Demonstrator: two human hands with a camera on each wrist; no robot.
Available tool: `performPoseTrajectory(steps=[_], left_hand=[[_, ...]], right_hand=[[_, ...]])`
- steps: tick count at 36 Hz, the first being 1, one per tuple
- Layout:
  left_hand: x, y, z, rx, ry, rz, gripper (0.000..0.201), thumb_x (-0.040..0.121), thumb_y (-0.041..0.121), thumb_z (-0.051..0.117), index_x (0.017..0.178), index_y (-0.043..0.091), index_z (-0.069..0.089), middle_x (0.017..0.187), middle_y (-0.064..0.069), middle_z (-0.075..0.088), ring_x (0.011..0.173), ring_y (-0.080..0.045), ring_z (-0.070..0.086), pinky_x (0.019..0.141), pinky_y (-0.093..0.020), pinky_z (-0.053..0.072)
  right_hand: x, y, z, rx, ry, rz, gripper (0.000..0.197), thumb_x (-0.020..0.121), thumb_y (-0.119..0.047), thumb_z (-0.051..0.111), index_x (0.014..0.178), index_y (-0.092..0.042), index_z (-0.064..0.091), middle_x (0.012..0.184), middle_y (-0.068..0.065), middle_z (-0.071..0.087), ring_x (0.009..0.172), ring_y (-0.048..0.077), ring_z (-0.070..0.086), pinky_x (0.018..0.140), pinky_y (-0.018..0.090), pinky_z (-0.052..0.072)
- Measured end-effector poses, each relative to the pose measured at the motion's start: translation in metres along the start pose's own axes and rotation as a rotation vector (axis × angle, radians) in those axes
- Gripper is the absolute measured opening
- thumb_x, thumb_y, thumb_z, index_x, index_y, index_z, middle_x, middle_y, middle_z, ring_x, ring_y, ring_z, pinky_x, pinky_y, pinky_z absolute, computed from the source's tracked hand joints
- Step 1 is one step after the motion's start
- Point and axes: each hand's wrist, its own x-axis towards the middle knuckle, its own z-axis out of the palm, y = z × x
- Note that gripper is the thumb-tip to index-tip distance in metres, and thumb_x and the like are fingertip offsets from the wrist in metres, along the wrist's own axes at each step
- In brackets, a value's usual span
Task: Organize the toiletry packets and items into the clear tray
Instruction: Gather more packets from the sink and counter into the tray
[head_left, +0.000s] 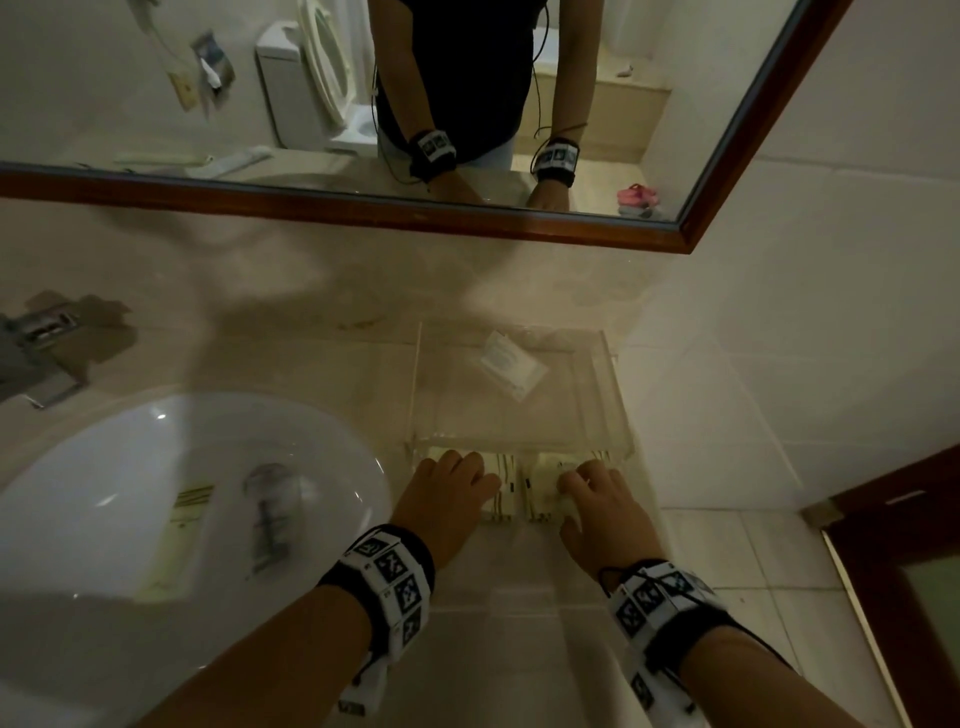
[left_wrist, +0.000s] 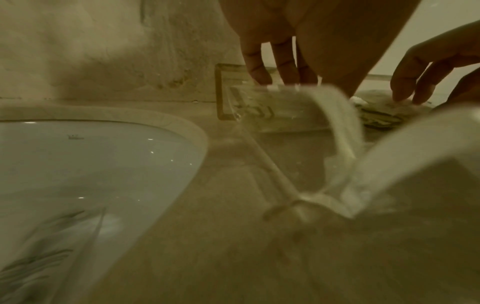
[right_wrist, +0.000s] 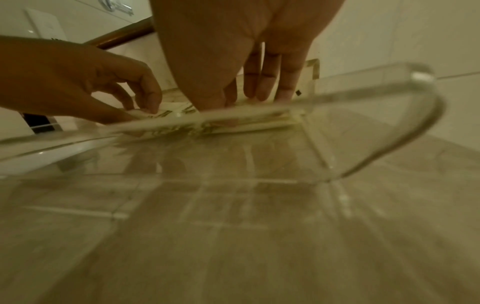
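Observation:
The clear tray (head_left: 613, 395) stands on the counter to the right of the sink, its rim (right_wrist: 389, 82) close in the right wrist view. Two cream striped packets lie side by side in its middle section. My left hand (head_left: 462, 467) is on the left packet (head_left: 504, 499); in the right wrist view its thumb and forefinger (right_wrist: 153, 102) pinch that packet's edge. My right hand (head_left: 587, 475) rests with straight fingers (right_wrist: 259, 90) pressed on the right packet (head_left: 543, 493). A white packet (head_left: 511, 364) lies in the far section.
The white sink (head_left: 156, 493) at left holds another striped packet (head_left: 182, 535) and a clear-wrapped item (head_left: 270, 519). The faucet (head_left: 36, 343) is at far left. A wood-framed mirror (head_left: 363, 208) hangs behind, and a tiled wall (head_left: 779, 364) bounds the right.

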Motion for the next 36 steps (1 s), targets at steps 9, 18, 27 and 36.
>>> performPoseTrajectory(steps=[9,18,27,36], left_hand=[[0.006,-0.004,0.005,-0.067,-0.095,-0.026,0.048,0.029,0.022,0.088,0.07,0.028,0.063,0.071,0.005,0.059,0.06,-0.017,0.06,0.044,-0.026,0.041],[-0.002,0.002,-0.012,-0.117,-0.173,-0.035,0.037,0.091,0.019,0.048,0.128,0.018,0.044,0.132,-0.004,0.041,0.121,-0.026,0.041,0.092,-0.036,0.037],[-0.024,-0.02,-0.037,-0.19,-0.083,-0.079,0.037,0.092,0.03,0.047,0.128,0.021,0.045,0.131,-0.002,0.045,0.119,-0.024,0.044,0.096,-0.036,0.04],[-0.072,-0.074,-0.06,-0.219,-0.042,-0.182,0.035,0.093,0.029,0.045,0.128,0.021,0.048,0.129,-0.003,0.047,0.118,-0.024,0.046,0.094,-0.037,0.041]], right_hand=[[0.001,-0.007,0.005,0.002,0.027,-0.02,0.051,0.076,-0.015,0.061,0.125,-0.021,0.048,0.126,0.003,0.046,0.115,0.027,0.044,0.085,0.034,0.05],[-0.001,-0.015,-0.005,-0.006,-0.056,0.03,0.054,0.079,-0.022,0.059,0.13,-0.023,0.042,0.131,0.001,0.04,0.121,0.023,0.039,0.094,0.03,0.044],[-0.004,-0.05,-0.038,0.022,0.069,0.021,0.039,0.081,-0.025,0.058,0.119,-0.022,0.053,0.123,0.001,0.05,0.112,0.022,0.05,0.091,0.034,0.046],[-0.005,-0.124,-0.058,0.046,0.034,-0.064,0.026,0.086,-0.026,0.055,0.112,-0.024,0.056,0.118,-0.002,0.052,0.104,0.02,0.056,0.084,0.031,0.048]])
